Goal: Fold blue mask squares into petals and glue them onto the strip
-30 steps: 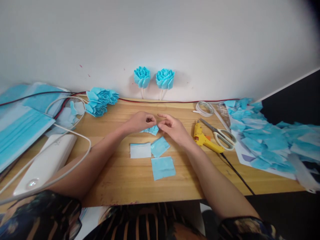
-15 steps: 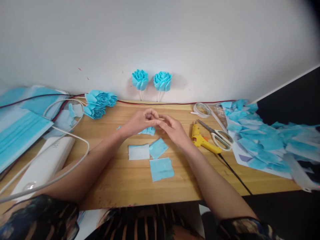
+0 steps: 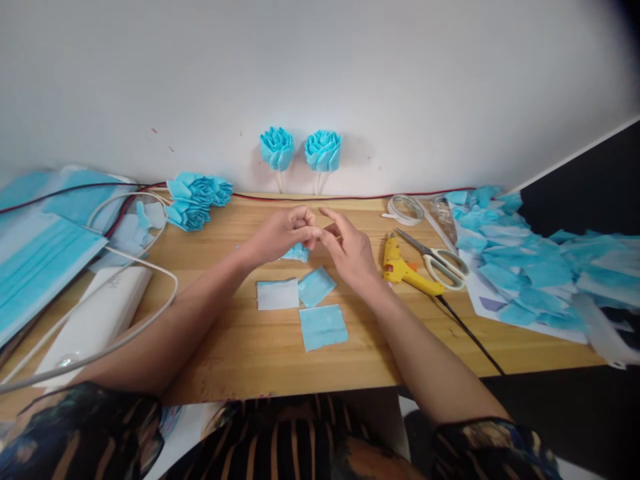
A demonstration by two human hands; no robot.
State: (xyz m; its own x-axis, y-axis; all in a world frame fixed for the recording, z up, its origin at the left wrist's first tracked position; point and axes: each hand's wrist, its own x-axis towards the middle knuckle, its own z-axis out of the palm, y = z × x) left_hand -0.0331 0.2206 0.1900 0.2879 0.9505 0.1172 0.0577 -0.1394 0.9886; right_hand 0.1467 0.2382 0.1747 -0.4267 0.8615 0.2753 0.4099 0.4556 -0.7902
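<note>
My left hand (image 3: 287, 233) and my right hand (image 3: 349, 250) meet fingertip to fingertip above the middle of the table. The fingers of both are pinched together; whatever lies between them is too small or hidden to name. Partly covered by my left hand, a pleated blue piece of fabric (image 3: 297, 252) lies just beneath. Closer to me are a pale fabric piece (image 3: 277, 295), a tilted blue square (image 3: 317, 287) and a larger blue square (image 3: 324, 327), all flat on the wood.
Two blue fabric flowers on sticks (image 3: 323, 151) lean against the wall. More blue flowers (image 3: 195, 200), mask sheets (image 3: 45, 267), a white power strip (image 3: 95, 320) and a cable are at left. At right are a yellow glue gun (image 3: 407, 272), scissors (image 3: 445, 267), tape (image 3: 405, 210) and blue scraps (image 3: 530, 267).
My hands stay together with slight finger movement; the right index finger has lifted away a little. The whole view has shifted slightly, with the table things appearing higher.
</note>
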